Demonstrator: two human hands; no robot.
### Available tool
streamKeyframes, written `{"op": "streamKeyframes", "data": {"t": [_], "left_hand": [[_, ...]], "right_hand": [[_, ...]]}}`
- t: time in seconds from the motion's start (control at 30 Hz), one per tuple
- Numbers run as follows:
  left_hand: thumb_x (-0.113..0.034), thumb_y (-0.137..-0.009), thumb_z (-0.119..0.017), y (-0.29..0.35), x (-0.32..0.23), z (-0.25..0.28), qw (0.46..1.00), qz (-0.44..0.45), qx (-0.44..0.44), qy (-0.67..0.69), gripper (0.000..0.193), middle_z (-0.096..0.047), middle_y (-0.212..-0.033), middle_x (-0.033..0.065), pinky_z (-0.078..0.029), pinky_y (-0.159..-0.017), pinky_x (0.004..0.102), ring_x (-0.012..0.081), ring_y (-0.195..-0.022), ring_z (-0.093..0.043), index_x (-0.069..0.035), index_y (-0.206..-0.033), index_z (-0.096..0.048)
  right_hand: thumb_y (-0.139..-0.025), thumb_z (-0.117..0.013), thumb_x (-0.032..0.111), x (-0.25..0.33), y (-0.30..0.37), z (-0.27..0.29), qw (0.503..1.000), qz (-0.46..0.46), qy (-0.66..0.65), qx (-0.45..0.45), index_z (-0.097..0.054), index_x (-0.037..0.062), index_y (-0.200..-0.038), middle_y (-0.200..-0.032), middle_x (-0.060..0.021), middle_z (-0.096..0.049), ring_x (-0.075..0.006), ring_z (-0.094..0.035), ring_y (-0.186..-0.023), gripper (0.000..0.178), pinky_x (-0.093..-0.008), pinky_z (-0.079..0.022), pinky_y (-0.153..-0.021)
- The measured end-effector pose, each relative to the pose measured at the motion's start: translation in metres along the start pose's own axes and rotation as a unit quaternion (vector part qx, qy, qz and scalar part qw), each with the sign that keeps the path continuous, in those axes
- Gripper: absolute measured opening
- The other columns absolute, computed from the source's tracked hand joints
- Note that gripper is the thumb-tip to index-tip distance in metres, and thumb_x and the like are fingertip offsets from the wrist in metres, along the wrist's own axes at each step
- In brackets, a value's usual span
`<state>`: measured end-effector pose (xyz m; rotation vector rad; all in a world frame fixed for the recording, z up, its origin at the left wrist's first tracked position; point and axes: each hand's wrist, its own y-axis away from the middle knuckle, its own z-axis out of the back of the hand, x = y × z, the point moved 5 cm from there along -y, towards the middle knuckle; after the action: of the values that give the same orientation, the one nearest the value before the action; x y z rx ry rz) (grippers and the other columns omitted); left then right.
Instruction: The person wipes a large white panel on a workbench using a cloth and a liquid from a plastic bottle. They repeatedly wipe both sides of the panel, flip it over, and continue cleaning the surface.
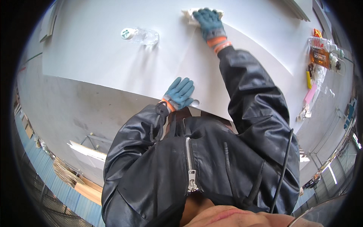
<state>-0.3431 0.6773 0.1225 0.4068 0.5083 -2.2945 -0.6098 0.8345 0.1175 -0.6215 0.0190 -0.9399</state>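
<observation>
A wide white panel [94, 60] lies flat in front of me. Far out on it, my right hand [210, 23], in a blue-grey glove with an orange cuff, presses down on a crumpled white cloth [191, 17], its fingers curled over it. Part of the cloth is hidden under the glove. My left hand [179, 92], gloved alike, rests flat at the near edge of the panel with fingers stretched and nothing in them. Just right of it is a small round hole [195, 103]. A clear bottle [145, 36] with a white cap stands farther left on the panel.
Along the right are a clear plastic bottle [320, 43], an amber container [319, 56], a yellow tool [308, 80], a pink piece [311, 93] and crumpled plastic. Stacked boards [295, 8] lie at the far right. Wood strips [87, 150] sit low behind my left side.
</observation>
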Motion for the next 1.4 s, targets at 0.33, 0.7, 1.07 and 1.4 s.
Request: {"op": "streamKeyframes", "data": {"t": [0.33,0.7,1.07,1.4], "left_hand": [[-0.04,-0.088,-0.067,0.0,-0.003,0.002,1.0,-0.009,-0.001,-0.019,0.057,-0.057,-0.142,0.0161,-0.036,-0.117,0.0548,0.0367,-0.135,-0.053,-0.006,-0.134,-0.06],[-0.037,-0.083,-0.07,0.013,-0.036,-0.006,0.983,0.146,0.003,-0.113,0.058,-0.058,-0.141,0.0185,-0.037,-0.114,0.0553,0.0408,-0.136,-0.049,-0.001,-0.128,-0.064],[-0.068,-0.086,-0.059,0.027,-0.127,-0.079,0.972,0.232,0.007,-0.018,0.095,-0.034,-0.16,0.0155,-0.017,-0.123,0.0548,0.041,-0.149,-0.024,-0.005,-0.154,-0.037],[-0.057,-0.067,-0.075,0.043,-0.113,-0.088,0.973,0.179,-0.113,-0.097,0.095,-0.05,-0.144,0.0154,-0.034,-0.115,0.053,0.0374,-0.134,-0.045,-0.007,-0.144,-0.051]], "right_hand": [[-0.088,-0.058,0.007,-0.009,0.015,0.0,1.0,-0.016,-0.011,0.017,-0.061,0.0155,-0.137,-0.137,-0.0115,-0.062,-0.0318,-0.055,-0.132,0.049,-0.0506,-0.035,-0.118],[-0.087,-0.058,0.01,0.04,0.023,-0.003,0.992,0.067,-0.06,0.085,-0.06,0.0166,-0.137,-0.141,-0.0109,-0.06,-0.0326,-0.054,-0.132,0.05,-0.0502,-0.035,-0.116],[-0.089,-0.055,0.009,0.129,0.101,-0.002,0.993,0.069,0.005,0.094,-0.058,0.012,-0.136,-0.139,-0.014,-0.059,-0.0352,-0.057,-0.127,0.046,-0.0542,-0.04,-0.111],[-0.091,-0.055,0.011,0.196,0.131,-0.002,0.957,0.219,-0.034,0.189,-0.054,0.0148,-0.141,-0.146,-0.0137,-0.054,-0.0313,-0.05,-0.136,0.05,-0.0487,-0.034,-0.119]]}}
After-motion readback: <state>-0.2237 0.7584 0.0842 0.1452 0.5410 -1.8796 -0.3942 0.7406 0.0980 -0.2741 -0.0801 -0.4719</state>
